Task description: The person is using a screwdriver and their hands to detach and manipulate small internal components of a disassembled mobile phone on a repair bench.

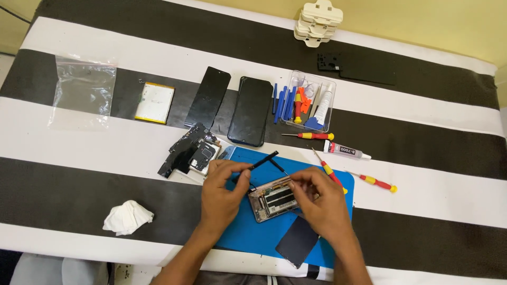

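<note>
An opened phone frame (274, 199) with exposed innards lies on a blue work mat (248, 232). My left hand (222, 192) sits at its left end and pinches a thin black tool (263, 161) that slants up to the right. My right hand (319, 200) rests over the frame's right end, fingers curled and holding a second thin black tool (278, 166) whose tip points up-left. A dark rectangular panel (297, 240) lies on the mat just below the frame.
Removed black parts (191, 153) lie left of the mat. Behind stand a black phone (250, 111), a black panel (207, 97), a flat battery (154, 103), a clear tool box (309, 100), red-yellow screwdrivers (376, 182), a glue tube (346, 151), a plastic bag (83, 92) and a crumpled tissue (128, 217).
</note>
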